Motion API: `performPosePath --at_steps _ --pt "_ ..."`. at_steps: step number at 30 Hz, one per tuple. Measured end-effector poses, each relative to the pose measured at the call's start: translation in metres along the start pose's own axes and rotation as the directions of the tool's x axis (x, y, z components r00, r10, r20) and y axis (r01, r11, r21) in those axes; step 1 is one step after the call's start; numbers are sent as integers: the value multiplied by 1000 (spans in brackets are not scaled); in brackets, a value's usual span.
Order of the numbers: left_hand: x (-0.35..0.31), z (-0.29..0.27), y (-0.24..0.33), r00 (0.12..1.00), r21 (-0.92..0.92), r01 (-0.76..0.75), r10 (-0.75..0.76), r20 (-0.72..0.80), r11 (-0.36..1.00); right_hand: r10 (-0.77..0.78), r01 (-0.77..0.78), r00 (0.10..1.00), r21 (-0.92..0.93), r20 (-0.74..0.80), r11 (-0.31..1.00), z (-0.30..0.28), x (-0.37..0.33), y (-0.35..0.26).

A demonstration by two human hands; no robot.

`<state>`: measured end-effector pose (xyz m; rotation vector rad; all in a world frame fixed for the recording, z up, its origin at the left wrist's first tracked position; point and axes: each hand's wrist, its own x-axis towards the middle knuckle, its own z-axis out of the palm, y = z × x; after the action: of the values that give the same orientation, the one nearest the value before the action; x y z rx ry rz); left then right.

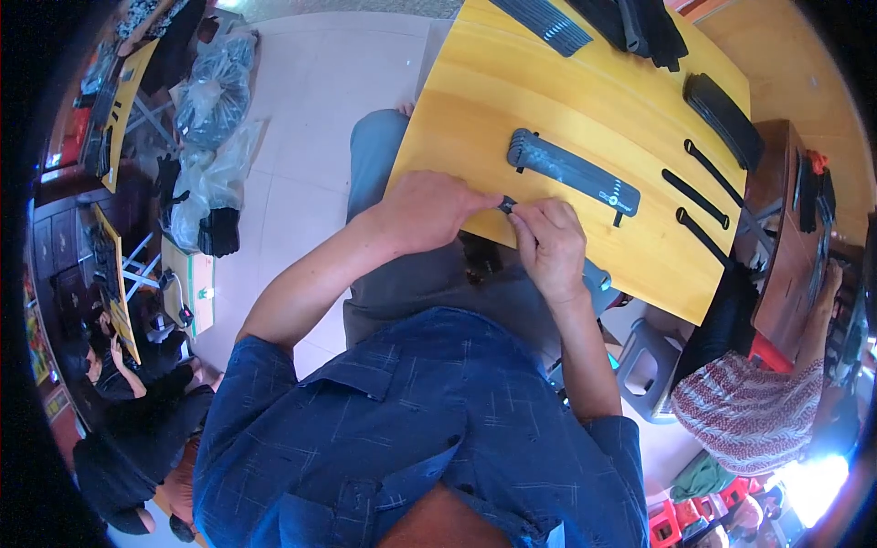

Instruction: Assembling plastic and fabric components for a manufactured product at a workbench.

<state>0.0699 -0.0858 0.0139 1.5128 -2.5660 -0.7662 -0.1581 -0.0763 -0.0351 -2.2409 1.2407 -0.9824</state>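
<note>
At the near edge of the yellow table, a small black strap piece (507,205) shows between my two hands. My left hand (427,212) is closed, its index finger and thumb meeting the strap's left end. Thumb and fingers of my right hand (552,239) pinch the strap from the other side. Most of the strap is hidden by my fingers. Just beyond my hands lies a dark printed card (575,173) with black straps around it, their ends sticking out below. Loose black straps with slotted ends, one of them a middle strap (696,198), lie to the right.
The yellow table (457,119) holds a stack of grey-blue cards (545,25), a heap of black straps (639,32) and a thick black bundle (722,114). Clear plastic bags (215,100) lie on the floor at left. Other people sit at both sides; a grey stool (644,370) stands right.
</note>
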Motion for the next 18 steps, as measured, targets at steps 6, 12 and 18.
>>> performPosePath --at_steps 6,12,18 --pt "6 -1 -5 999 -15 -35 35 34 999 -8 8 999 0 -32 1000 0 3 -2" --pt "11 -5 -4 996 43 -55 52 68 998 20 -20 1000 -71 6 997 -1 10 -6" --pt "17 -17 0 990 -7 -18 19 136 1000 2 9 999 -252 42 968 4 11 -9"
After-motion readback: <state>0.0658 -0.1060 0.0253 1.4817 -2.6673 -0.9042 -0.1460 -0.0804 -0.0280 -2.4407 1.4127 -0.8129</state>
